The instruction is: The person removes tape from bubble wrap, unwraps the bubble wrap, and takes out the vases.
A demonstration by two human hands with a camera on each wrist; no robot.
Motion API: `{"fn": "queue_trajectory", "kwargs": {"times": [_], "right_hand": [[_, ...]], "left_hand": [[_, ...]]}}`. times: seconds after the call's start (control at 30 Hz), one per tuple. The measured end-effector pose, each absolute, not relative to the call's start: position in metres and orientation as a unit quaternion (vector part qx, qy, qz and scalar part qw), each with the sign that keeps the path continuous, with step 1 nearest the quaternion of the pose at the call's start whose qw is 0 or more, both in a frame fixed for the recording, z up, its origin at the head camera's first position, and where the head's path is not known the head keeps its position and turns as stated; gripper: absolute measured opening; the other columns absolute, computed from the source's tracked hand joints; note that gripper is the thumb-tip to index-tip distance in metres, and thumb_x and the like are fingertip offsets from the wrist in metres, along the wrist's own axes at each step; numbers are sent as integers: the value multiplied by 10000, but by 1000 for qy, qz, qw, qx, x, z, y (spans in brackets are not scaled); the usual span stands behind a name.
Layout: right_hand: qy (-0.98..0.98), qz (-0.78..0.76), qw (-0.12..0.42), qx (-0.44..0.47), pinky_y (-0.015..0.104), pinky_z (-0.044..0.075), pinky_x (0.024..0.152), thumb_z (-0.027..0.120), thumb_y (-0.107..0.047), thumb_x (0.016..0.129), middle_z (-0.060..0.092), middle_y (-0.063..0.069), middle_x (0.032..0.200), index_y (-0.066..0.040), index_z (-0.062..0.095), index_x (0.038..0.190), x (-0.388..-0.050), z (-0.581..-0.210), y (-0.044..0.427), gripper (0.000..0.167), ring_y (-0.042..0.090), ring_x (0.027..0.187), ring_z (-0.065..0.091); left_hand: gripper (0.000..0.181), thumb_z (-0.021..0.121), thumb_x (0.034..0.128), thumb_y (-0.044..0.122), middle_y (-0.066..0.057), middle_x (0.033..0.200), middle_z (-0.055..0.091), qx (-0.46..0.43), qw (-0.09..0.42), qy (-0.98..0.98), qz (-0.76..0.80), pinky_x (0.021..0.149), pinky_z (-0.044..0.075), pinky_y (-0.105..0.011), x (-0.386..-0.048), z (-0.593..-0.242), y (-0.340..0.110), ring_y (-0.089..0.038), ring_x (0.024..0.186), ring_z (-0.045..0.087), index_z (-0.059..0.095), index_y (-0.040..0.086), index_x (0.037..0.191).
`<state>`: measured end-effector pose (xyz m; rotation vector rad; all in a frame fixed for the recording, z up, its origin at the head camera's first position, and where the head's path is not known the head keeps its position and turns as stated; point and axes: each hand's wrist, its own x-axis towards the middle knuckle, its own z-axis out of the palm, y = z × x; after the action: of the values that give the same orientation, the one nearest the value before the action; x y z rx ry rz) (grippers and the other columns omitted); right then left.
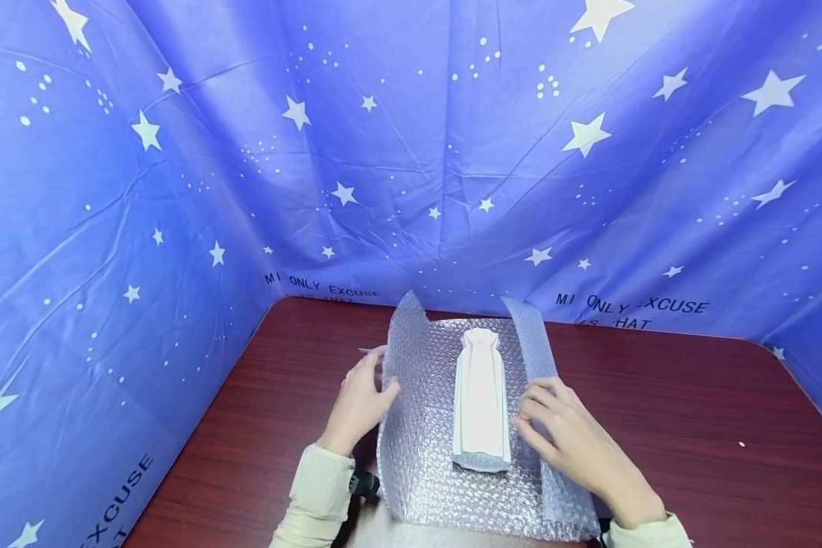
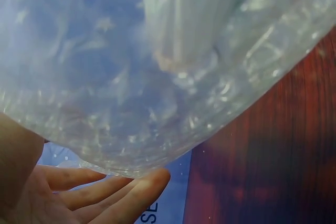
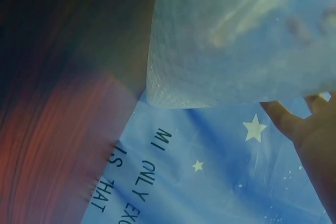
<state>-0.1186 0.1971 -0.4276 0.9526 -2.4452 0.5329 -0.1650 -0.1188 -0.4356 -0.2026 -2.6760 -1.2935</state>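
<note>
A white fluted vase [image 1: 481, 399] lies lengthwise on a sheet of clear bubble wrap [image 1: 428, 487], its narrower neck toward the back. The sheet's left and right sides stand raised beside it. My left hand [image 1: 359, 399] is at the raised left side; in the left wrist view its fingers [image 2: 113, 198] are extended and touch the edge of the wrap. At the right flap, my right hand [image 1: 568, 434] has its fingers curled over the edge and grips it. Through the hazy plastic the vase [image 2: 181, 19] shows only blurred.
The dark red wooden table [image 1: 685, 411] extends on both sides of the sheet. A blue curtain [image 1: 445, 152] with white stars hangs behind and at the sides. A tiny white speck [image 1: 742, 444] lies at the right of the table.
</note>
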Motion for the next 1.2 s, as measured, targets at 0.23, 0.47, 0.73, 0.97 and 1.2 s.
{"fn": "queue_trajectory", "kwargs": {"times": [0.23, 0.47, 0.73, 0.97, 1.2], "right_hand": [[-891, 204, 228, 334, 323, 370, 940, 737, -69, 831, 608, -130, 939, -240, 631, 819, -120, -424, 205, 202, 176, 1078, 508], [-900, 208, 216, 317, 295, 360, 938, 742, -65, 845, 607, -116, 988, -244, 650, 860, -119, -422, 214, 202, 176, 1101, 486], [-910, 203, 209, 296, 282, 347, 936, 727, -80, 870, 610, -55, 1057, -258, 655, 872, -119, -422, 227, 191, 172, 1116, 467], [-909, 199, 214, 297, 273, 356, 909, 733, -29, 842, 606, -32, 1086, -230, 667, 868, -121, -424, 238, 213, 170, 1086, 470], [-918, 189, 202, 284, 288, 367, 879, 745, 28, 804, 608, -15, 1097, -211, 669, 879, -122, -426, 249, 261, 184, 1059, 489]], "left_hand": [[552, 629, 871, 141, -71, 1145, 689, -69, 77, -904, -415, 721, 530, -326, -167, -436, -124, -115, 829, 624, 525, 90, 1411], [540, 630, 880, 120, -94, 1118, 697, -69, 74, -906, -411, 700, 536, -327, -167, -434, -127, -128, 833, 639, 527, 76, 1408], [515, 630, 875, 108, -84, 1036, 694, -71, 83, -907, -406, 705, 518, -333, -168, -435, -130, -109, 777, 604, 552, 73, 1383], [509, 627, 877, 97, -72, 1010, 700, -70, 80, -906, -409, 687, 515, -324, -170, -436, -131, -103, 755, 591, 553, 73, 1380], [506, 615, 872, 84, -71, 1004, 699, -64, 76, -907, -409, 690, 511, -317, -172, -439, -134, -107, 752, 586, 559, 74, 1375]]}}
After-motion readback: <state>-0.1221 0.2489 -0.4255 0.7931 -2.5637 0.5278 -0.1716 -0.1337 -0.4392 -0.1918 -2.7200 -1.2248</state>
